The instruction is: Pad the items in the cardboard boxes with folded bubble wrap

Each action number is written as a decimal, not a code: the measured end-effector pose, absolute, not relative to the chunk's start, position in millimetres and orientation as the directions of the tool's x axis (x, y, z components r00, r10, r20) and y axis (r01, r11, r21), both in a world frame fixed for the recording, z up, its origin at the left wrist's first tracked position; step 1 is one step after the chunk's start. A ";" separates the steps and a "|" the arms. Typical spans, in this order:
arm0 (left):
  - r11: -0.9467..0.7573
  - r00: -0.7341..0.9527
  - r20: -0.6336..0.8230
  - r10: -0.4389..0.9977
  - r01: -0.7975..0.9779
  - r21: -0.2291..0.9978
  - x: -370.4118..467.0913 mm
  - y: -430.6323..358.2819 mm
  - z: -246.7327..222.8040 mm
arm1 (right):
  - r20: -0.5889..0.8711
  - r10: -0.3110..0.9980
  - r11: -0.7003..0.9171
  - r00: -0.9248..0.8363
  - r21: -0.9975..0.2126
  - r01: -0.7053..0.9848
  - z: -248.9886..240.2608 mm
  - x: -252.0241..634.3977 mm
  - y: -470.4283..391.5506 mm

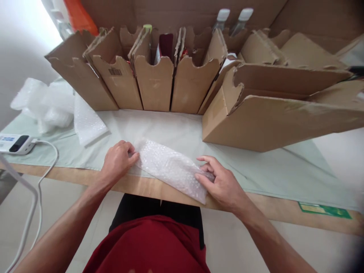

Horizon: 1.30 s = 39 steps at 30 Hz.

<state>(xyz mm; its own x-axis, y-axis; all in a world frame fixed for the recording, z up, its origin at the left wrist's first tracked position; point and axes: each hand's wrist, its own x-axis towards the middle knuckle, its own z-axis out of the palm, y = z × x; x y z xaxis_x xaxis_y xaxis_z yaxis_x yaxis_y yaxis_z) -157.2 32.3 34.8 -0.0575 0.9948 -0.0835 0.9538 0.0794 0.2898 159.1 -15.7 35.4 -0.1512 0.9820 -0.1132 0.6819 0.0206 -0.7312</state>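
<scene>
A flat, whitish bubble wrap bag (170, 165) lies slantwise across the front of the cloth-covered table, its near right corner over the wooden edge. My left hand (121, 157) is closed, pinching the bag's left end between thumb and fingers. At the right end, my right hand (220, 180) curls with thumb and fingers around the bag's edge. Within that grip shows a narrow greyish piece (209, 175); whether it is a folded part of the bag or a separate item, I cannot tell.
Several upright cardboard bins (155, 85) line the back; a larger open cardboard box (273, 117) stands at right. More bubble wrap (47, 102) is piled at left, one loose piece (88, 121) beside it. A white device (17, 144) with a cable (52, 163) lies at the left edge.
</scene>
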 end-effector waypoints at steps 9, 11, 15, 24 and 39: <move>-0.263 0.205 0.200 0.958 0.906 0.333 -106.8 96.5 56.7 | -0.010 0.999 -0.033 0.049 -0.867 0.496 16.4 125.5 -86.3; -0.327 0.285 0.183 0.941 0.905 0.272 -96.9 108.7 49.1 | 0.032 0.996 -0.018 0.086 -0.851 0.524 9.6 115.9 -86.6; -0.562 0.483 0.308 0.820 0.781 0.272 -105.8 68.2 29.9 | -0.093 0.991 -0.128 0.096 -0.861 0.493 11.0 115.1 -77.8; -0.739 0.715 0.224 0.662 0.573 0.354 -116.9 -67.0 4.4 | -0.432 0.902 -0.430 -0.012 -0.900 0.078 22.7 125.7 -70.0; -0.194 0.161 0.124 0.979 0.566 0.801 -95.5 -38.6 11.2 | -0.116 0.984 -0.046 -0.134 -0.895 0.443 26.3 138.1 -32.7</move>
